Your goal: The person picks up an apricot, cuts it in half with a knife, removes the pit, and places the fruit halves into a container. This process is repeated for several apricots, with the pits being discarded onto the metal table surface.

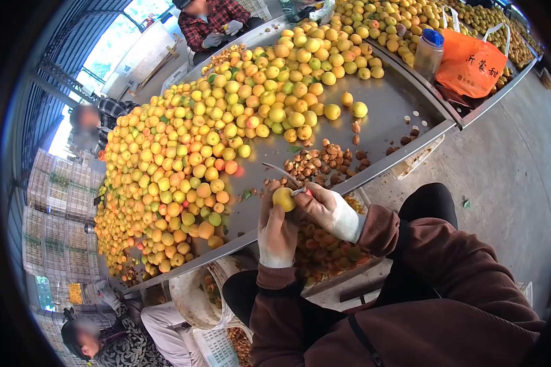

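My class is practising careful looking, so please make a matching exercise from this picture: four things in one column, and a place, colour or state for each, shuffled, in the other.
Column 1
1. One whole apricot-like fruit
2. Plastic bottle
3. Carrier bag
4. Brown pits

Column 2
A. Bright orange, with dark lettering
B. Gathered on the metal table, near its edge
C. Held in the left hand
D. Topped with a blue lid

Right pairs: 1-C, 2-D, 3-A, 4-B
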`<state>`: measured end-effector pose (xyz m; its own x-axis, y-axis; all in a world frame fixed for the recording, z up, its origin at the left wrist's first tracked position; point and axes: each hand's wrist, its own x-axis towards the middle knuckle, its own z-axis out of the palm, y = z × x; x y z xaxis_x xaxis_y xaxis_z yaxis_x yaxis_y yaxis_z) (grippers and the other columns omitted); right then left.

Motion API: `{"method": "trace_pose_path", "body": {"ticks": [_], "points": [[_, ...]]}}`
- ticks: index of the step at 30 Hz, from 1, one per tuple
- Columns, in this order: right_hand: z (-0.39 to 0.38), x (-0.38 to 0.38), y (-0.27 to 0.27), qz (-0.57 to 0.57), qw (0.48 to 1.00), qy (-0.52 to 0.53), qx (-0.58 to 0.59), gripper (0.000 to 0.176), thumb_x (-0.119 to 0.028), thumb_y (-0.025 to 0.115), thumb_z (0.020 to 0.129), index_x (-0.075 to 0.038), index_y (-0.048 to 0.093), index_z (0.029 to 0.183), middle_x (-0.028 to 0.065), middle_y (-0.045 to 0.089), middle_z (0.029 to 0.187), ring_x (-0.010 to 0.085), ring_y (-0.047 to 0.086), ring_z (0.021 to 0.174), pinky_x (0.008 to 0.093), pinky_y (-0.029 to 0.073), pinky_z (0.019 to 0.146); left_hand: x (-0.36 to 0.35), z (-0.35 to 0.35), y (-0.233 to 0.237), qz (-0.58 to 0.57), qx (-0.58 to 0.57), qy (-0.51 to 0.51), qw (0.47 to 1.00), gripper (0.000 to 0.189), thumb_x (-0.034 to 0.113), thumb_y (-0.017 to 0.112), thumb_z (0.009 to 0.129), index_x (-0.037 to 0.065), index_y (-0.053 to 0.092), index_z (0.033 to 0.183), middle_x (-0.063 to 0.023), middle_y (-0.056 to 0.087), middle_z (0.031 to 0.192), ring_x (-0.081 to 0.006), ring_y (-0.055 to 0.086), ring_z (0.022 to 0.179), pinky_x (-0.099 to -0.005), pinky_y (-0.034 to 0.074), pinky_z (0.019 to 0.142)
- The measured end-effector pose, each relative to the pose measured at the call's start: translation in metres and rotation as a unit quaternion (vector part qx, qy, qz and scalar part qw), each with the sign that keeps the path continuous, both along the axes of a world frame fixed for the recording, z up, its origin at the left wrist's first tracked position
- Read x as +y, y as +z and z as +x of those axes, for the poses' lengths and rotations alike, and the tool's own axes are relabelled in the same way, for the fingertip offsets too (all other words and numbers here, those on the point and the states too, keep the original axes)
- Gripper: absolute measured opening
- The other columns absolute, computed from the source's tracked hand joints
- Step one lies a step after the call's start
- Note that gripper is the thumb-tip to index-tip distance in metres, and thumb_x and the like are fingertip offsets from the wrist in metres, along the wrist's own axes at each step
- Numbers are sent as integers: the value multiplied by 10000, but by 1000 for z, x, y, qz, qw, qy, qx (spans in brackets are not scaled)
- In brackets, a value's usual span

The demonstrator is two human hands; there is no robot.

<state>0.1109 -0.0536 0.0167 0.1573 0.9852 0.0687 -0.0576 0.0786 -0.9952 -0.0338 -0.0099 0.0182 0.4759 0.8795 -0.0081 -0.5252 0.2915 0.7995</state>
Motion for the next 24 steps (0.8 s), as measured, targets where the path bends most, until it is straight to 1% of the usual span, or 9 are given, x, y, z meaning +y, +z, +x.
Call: {"method": "trace_pose_path", "body": {"ticks": [6, 13, 16, 18, 20, 21, 22, 23, 24], "points": [[-7, -3, -1, -22, 995, -52, -86, 365, -347, 515, 977, -6, 526, 1106, 167, 614, 847, 261, 638, 783, 347, 479, 679, 0, 3, -2, 139, 151, 52, 977, 549, 339, 594, 954, -25, 461, 1343, -98, 552, 1242, -208, 535, 1134, -351, 435, 980], [-18, 6, -22, -58, 995, -43, 65, 369, -371, 485, 994, -13, 537, 1064, 130, 561, 759, 185, 541, 764, 336, 464, 734, 9, 0, -4, 300, 291, 100, 903, 465, 284, 601, 958, -48, 517, 1271, -109, 580, 1213, -200, 545, 1103, -343, 448, 963], [-15, 8, -33, -71, 996, -40, 19, 336, -358, 485, 991, -28, 532, 1027, 149, 586, 740, 254, 604, 719, 372, 480, 679, 10, 1, -4, 359, 346, 122, 858, 399, 223, 579, 963, -47, 526, 1252, -126, 597, 1190, -202, 558, 1086, -348, 459, 952], [-9, 11, -38, 51, 976, -99, -186, 289, -334, 504, 975, -46, 509, 970, 179, 612, 718, 370, 636, 702, 434, 485, 611, 9, 2, -4, 372, 383, 133, 835, 399, 195, 585, 959, -49, 514, 1267, -140, 583, 1227, -216, 561, 1104, -346, 454, 963], [5, 12, -27, 40, 947, -96, -304, 222, -275, 530, 955, -59, 484, 932, 201, 613, 711, 421, 620, 726, 484, 479, 581, 8, 3, -2, 386, 424, 144, 807, 403, 166, 592, 955, -51, 502, 1282, -154, 569, 1264, -230, 564, 1122, -344, 449, 973], [5, 15, -27, 41, 937, -95, -333, 207, -261, 537, 952, -60, 489, 938, 201, 611, 715, 413, 625, 728, 482, 483, 588, 9, 6, -1, 324, 363, 152, 860, 412, 157, 576, 959, -47, 482, 1304, -154, 557, 1276, -240, 561, 1128, -355, 443, 985], [2, 15, -26, 51, 961, -104, -251, 207, -257, 544, 952, -54, 498, 949, 204, 612, 736, 416, 629, 756, 464, 487, 606, 10, 7, 0, 261, 296, 160, 905, 422, 149, 559, 963, -42, 462, 1326, -154, 544, 1288, -249, 559, 1134, -365, 437, 998], [0, 16, -23, 55, 961, -101, -251, 207, -257, 544, 952, -54, 498, 949, 204, 612, 736, 416, 629, 756, 464, 487, 606, 12, 6, 0, 261, 296, 165, 904, 422, 149, 559, 963, -42, 462, 1326, -154, 544, 1288, -249, 559, 1134, -365, 437, 998], [-2, 15, -21, 68, 974, -96, -192, 222, -266, 550, 952, -50, 500, 953, 206, 614, 752, 421, 628, 772, 454, 487, 615, 13, 5, -1, 151, 144, 134, 969, 444, 156, 540, 970, -35, 429, 1355, -154, 530, 1299, -260, 548, 1155, -379, 427, 1014]]}}
